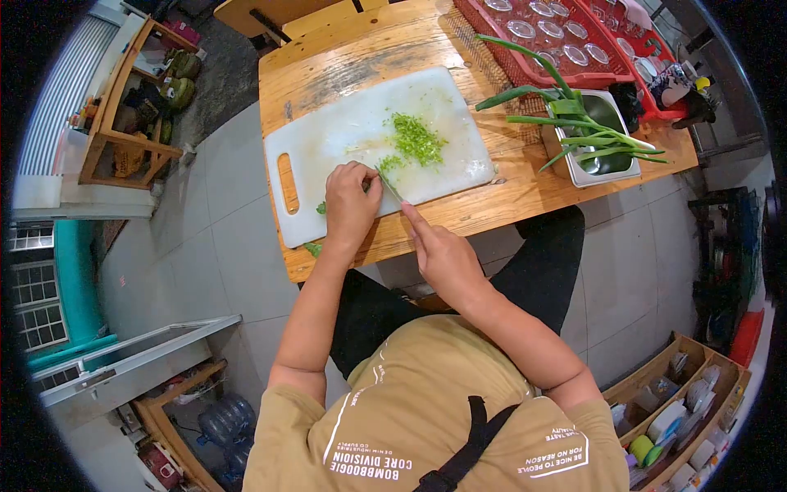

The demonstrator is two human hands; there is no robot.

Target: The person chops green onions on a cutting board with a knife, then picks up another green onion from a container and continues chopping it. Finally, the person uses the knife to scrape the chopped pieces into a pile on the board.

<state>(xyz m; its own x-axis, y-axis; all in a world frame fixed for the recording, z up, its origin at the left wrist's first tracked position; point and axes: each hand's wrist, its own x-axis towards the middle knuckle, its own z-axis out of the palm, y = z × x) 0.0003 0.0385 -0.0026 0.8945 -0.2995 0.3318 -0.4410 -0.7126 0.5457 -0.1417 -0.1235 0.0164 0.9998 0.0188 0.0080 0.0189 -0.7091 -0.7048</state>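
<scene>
A white cutting board (328,123) lies on the wooden table, with a small heap of chopped green onion (418,139) near its middle. My left hand (352,201) is closed over a green onion on the board, fingers curled; most of the stalk is hidden under it, and green bits (320,207) stick out to its left. In my right hand (447,258) is a knife (389,187), its blade against the onion beside my left fingertips. The index finger stretches along the knife's back. A green leaf end (312,248) hangs at the board's near edge.
On the right of the table (525,201), whole green onions (582,123) lie across a metal container (607,168). Behind it stands a red crate (525,70) with several upturned glasses. A wooden chair (279,16) is at the far side. Shelves (123,123) stand to the left.
</scene>
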